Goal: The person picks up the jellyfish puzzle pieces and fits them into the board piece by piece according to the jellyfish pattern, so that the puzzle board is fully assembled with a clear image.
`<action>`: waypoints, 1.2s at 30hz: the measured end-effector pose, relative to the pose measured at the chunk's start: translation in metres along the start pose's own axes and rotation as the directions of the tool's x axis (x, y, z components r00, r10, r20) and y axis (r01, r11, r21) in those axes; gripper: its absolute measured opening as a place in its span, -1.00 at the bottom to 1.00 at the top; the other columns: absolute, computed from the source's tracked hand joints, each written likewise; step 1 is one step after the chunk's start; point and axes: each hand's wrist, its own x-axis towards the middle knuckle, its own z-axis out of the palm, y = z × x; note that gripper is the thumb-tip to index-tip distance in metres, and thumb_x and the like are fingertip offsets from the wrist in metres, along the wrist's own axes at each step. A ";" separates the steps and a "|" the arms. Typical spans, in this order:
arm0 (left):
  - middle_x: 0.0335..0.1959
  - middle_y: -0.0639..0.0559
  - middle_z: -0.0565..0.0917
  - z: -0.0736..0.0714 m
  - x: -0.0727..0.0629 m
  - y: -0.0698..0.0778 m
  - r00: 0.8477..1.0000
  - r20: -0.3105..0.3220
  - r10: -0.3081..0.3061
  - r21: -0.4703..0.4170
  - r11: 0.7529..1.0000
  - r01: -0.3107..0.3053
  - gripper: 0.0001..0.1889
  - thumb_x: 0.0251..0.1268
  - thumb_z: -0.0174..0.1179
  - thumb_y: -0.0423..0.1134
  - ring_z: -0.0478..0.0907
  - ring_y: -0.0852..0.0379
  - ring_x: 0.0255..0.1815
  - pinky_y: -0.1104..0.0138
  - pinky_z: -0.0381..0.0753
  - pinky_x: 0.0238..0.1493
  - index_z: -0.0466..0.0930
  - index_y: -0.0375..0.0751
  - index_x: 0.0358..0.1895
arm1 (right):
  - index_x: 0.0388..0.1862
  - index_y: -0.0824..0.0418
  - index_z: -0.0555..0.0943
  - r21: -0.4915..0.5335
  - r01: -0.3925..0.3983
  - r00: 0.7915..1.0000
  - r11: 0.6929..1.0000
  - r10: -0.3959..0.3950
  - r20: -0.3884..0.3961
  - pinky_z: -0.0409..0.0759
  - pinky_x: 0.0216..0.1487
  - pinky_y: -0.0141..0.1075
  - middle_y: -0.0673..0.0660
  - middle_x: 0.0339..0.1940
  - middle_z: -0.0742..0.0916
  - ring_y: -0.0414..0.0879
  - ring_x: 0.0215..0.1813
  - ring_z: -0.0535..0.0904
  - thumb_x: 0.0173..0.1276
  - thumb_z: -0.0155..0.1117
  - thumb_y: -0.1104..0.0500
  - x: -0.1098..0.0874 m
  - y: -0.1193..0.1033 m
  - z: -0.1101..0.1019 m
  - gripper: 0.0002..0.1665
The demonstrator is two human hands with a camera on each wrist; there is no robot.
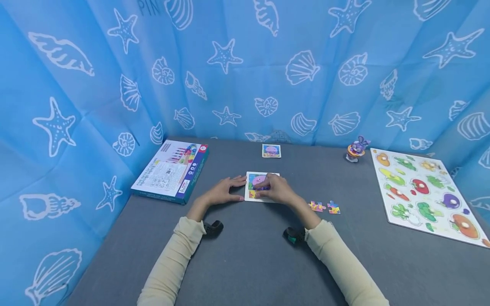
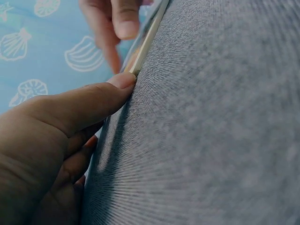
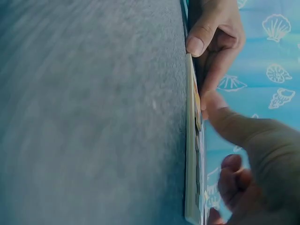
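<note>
A small white-framed jigsaw board [image 1: 247,182] lies flat on the grey cloth between both hands, with a pink cartoon picture partly in place. My left hand [image 1: 223,191] rests at its left edge, fingers and thumb spread; in the left wrist view the thumb [image 2: 101,96] touches the board's corner. Over the board reaches my right hand [image 1: 278,189], covering much of its right side. In the right wrist view its extended thumb [image 3: 229,119] presses on a puzzle piece [image 3: 197,110] near the left end. Two loose jigsaw pieces, one pink-yellow [image 1: 317,206] and one blue-yellow [image 1: 334,208], lie beside the right forearm.
A second small picture puzzle [image 1: 271,151] lies behind the board. Left stands a flat paint-set box [image 1: 168,172]. At the back right are a purple rabbit figurine [image 1: 357,148] and a large vegetable peg puzzle [image 1: 428,191]. A blue shell-patterned curtain [image 1: 245,97] hangs behind.
</note>
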 end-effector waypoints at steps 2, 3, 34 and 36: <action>0.44 0.03 0.14 -0.001 0.000 0.000 1.000 -0.001 0.007 -0.001 1.000 -0.007 -0.34 0.17 0.22 -0.05 -0.02 0.00 0.48 -0.12 -0.15 0.42 0.26 -0.11 0.34 | -0.17 0.11 0.72 -0.003 0.005 1.000 1.000 -0.005 0.012 0.22 -0.39 -0.37 0.08 -0.41 0.60 -0.19 -0.44 0.33 0.03 0.43 0.07 0.001 0.000 0.001 -0.66; 0.44 0.02 0.15 -0.001 0.000 0.000 1.000 0.000 0.012 -0.001 1.000 -0.012 -0.34 0.17 0.22 -0.05 -0.02 0.00 0.48 -0.11 -0.15 0.42 0.26 -0.12 0.34 | -0.17 0.10 0.72 -0.006 0.003 1.000 1.000 -0.003 0.020 0.22 -0.40 -0.37 0.07 -0.41 0.60 -0.20 -0.44 0.34 0.03 0.43 0.07 0.002 0.000 0.002 -0.67; 0.42 -0.05 0.19 0.000 0.004 0.004 0.990 0.017 0.137 -0.072 0.988 -0.136 -0.38 0.15 0.25 -0.14 0.05 -0.04 0.46 -0.04 -0.11 0.45 0.33 -0.16 0.30 | -0.12 0.27 0.68 0.030 -0.119 0.988 0.992 0.122 -0.094 0.20 -0.52 -0.38 0.04 -0.56 0.39 -0.19 -0.54 0.16 0.03 0.44 0.13 -0.085 0.070 -0.075 -0.59; 0.41 -0.05 0.22 -0.001 0.002 0.004 0.990 0.024 0.139 -0.086 0.987 -0.137 -0.41 0.16 0.24 -0.15 0.06 -0.04 0.46 -0.04 -0.12 0.45 0.35 -0.16 0.28 | -0.10 0.28 0.67 0.027 -0.132 0.990 0.991 0.133 -0.054 0.21 -0.52 -0.38 0.09 -0.55 0.41 -0.20 -0.53 0.17 0.03 0.44 0.15 -0.099 0.080 -0.084 -0.58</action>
